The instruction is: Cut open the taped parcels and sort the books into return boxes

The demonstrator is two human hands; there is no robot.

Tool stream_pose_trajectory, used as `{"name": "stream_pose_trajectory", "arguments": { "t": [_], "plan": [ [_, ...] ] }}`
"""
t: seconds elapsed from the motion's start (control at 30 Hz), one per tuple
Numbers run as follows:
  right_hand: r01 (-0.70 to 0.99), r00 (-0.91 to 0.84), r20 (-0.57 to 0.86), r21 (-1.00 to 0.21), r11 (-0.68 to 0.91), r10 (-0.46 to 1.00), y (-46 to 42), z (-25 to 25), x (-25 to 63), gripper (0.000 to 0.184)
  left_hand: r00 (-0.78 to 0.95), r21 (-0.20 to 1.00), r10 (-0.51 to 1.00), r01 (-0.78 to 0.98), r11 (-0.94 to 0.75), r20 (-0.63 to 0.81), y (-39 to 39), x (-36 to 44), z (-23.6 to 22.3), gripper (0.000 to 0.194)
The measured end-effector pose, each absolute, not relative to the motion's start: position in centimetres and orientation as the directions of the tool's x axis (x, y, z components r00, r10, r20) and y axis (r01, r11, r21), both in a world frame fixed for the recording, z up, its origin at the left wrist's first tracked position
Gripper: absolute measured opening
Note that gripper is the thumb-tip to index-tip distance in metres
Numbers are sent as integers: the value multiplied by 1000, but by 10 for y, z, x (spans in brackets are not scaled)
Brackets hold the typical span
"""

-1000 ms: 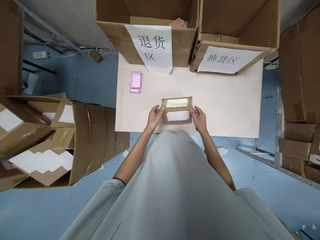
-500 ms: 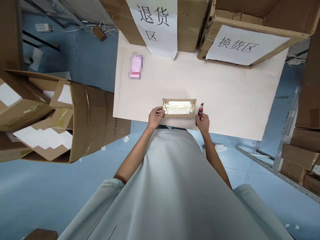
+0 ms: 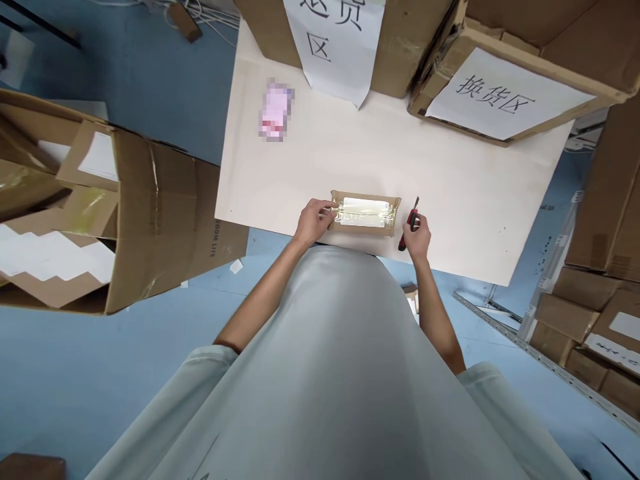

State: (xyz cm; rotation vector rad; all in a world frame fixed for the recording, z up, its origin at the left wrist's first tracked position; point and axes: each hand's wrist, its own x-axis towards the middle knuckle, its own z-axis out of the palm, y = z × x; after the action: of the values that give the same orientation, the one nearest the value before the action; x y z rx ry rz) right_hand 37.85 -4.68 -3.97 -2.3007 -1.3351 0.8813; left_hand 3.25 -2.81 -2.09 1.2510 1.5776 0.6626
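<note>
A small flat cardboard parcel (image 3: 367,213) sealed with clear tape lies near the front edge of the pale table (image 3: 465,193). My left hand (image 3: 313,222) grips the parcel's left end, fingers curled round it. My right hand (image 3: 417,235) is just right of the parcel, closed on a red and black utility knife (image 3: 410,223) whose blade points away from me, a little apart from the parcel's right end.
Two large open cardboard boxes with paper signs stand at the table's back: one (image 3: 345,40) centre, one (image 3: 505,87) right. A blurred pink item (image 3: 275,110) lies at the back left. An open box (image 3: 100,213) stands on the floor left; stacked boxes (image 3: 595,293) right.
The parcel was laid flat with its taped side up. My right hand left the parcel and took up the utility knife. The view tilted down and closer.
</note>
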Motion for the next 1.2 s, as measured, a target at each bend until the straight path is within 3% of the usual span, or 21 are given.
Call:
{"name": "stream_pose_trajectory", "arguments": {
  "t": [0.1, 0.23, 0.33, 0.43, 0.53, 0.7, 0.87, 1.2],
  "plan": [
    [658, 214, -269, -671, -342, 939, -39, -2, 383, 44, 24, 874, 933, 361, 327, -359, -34, 30, -25, 23],
    [760, -175, -276, -648, -48, 945, -23, 58, 356, 53, 22, 890, 936, 319, 326, -351, -38, 32, -27, 27],
    [852, -428, -363, -466, 237, 827, -9, 87, 319, 55, 17, 894, 933, 292, 340, -361, -37, 33, -28, 26],
    [869, -493, -493, -247, 428, 717, 5, 94, 285, 57, 17, 897, 933, 280, 341, -360, -36, 34, -30, 27],
    [822, -531, -538, -140, 551, 655, 18, 89, 265, 53, 24, 901, 938, 288, 325, -346, -37, 34, -31, 29],
    [762, -546, -617, -84, 642, 567, 30, 89, 251, 44, 20, 901, 940, 293, 320, -341, -37, 35, -31, 33],
    [723, -541, -647, -31, 690, 537, 33, 102, 241, 48, 25, 903, 943, 295, 311, -333, -36, 34, -33, 34],
    [776, -473, -688, -29, 630, 551, 30, 104, 244, 46, 13, 883, 936, 335, 328, -352, -32, 35, -31, 32]
  ]
}}
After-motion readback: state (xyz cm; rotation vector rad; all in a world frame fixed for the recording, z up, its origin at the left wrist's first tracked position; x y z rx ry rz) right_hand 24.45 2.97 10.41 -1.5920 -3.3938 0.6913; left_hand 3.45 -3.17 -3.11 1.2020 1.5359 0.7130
